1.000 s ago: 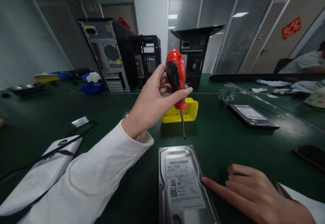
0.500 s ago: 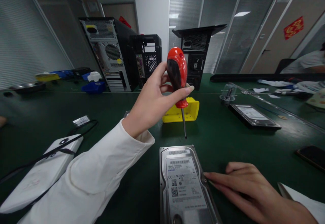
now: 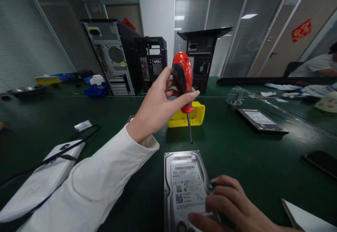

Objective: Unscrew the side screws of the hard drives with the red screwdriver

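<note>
My left hand (image 3: 163, 102) is wrapped round the red and black handle of a screwdriver (image 3: 183, 81). Its shaft points down, with the tip in the air just beyond the far edge of a silver hard drive (image 3: 184, 179). The drive lies label up on the green table (image 3: 137, 186). Over the drive's right side and near part is my right hand (image 3: 229, 204), fingers spread and curved, with nothing held. Behind the screwdriver sits a yellow bin (image 3: 197, 114) with small bits inside.
Three computer cases stand at the back, one (image 3: 113, 56) at left. Another hard drive (image 3: 259, 119), a clear cup (image 3: 235, 97) and a phone (image 3: 321, 161) lie at right. A white device (image 3: 44, 179) with a black cable is at left. A person sits far right.
My right hand has moved left from the drive's right edge to over its near part, and its fingers have spread. My left hand still holds the screwdriver in nearly the same place.
</note>
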{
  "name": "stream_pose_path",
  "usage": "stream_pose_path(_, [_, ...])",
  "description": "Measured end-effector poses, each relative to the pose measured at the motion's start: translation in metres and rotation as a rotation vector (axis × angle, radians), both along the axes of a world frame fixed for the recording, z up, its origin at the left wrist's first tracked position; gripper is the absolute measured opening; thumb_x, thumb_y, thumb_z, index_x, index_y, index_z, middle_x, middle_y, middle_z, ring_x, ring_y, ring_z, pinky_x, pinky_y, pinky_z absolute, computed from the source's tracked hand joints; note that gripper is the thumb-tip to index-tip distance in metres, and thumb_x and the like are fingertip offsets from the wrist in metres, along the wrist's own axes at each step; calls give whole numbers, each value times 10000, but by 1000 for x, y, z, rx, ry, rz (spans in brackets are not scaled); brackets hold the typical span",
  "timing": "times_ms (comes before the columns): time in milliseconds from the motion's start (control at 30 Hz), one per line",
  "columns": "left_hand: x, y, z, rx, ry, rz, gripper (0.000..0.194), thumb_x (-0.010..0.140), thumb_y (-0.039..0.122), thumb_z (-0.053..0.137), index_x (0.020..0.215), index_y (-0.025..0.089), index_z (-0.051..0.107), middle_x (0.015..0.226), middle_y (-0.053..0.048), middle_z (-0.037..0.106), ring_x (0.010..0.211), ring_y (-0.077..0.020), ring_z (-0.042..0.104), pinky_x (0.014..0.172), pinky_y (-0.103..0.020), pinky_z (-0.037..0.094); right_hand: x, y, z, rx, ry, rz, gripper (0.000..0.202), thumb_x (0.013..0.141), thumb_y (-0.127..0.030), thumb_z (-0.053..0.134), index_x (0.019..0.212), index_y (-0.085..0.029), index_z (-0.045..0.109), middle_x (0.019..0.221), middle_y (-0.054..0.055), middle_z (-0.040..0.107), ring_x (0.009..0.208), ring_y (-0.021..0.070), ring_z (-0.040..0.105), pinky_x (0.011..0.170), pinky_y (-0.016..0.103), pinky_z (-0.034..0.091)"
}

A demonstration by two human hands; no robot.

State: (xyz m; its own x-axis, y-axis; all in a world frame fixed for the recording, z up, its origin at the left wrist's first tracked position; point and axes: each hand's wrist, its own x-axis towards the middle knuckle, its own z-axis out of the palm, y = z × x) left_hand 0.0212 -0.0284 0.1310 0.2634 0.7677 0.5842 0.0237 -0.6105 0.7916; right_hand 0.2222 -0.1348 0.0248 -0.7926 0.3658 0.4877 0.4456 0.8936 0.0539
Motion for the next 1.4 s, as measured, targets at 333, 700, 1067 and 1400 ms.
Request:
stream_pose_path(333, [2, 1, -3, 17, 1, -13, 399, 730, 173, 690, 1094, 224, 532, 1024, -16, 627, 978, -225, 642, 873, -351, 551, -15, 8, -14, 115, -80, 28, 323, 916, -329, 468, 1233, -339, 527, 1228, -67, 569, 1163, 180, 400, 1049, 370, 166])
stream_pose_path(700, [3, 3, -5, 40, -4, -6, 371, 737, 172, 681, 1070, 217, 524, 1011, -4, 630, 968, -196, 642, 858, -314, 554, -14, 28, 2, -67, -189, 9, 411, 912, -365, 430, 1315, -284, 443, 1318, -17, 496, 1220, 227, 337, 1032, 411, 99])
stream_pose_path(1067, [10, -3, -4, -68, -11, -32, 377, 712, 149, 694, 1040, 190, 513, 1004, -27, 618, 941, -201, 643, 828, -305, 560, 15, 60, -12, -287, 536, -230, 197, 905, -259, 410, 757, -167, 500, 732, 29, 528, 734, 144, 485, 701, 288, 378])
stream_pose_path(1400, [23, -6, -15, -145, 3, -138, 345, 723, 131, 688, 1016, 182, 512, 960, -21, 625, 914, -171, 650, 797, -259, 564, 20, 74, -11, -712, 460, -128, 232, 930, -278, 422, 1078, -178, 571, 1008, 57, 568, 974, 135, 529, 874, 283, 426])
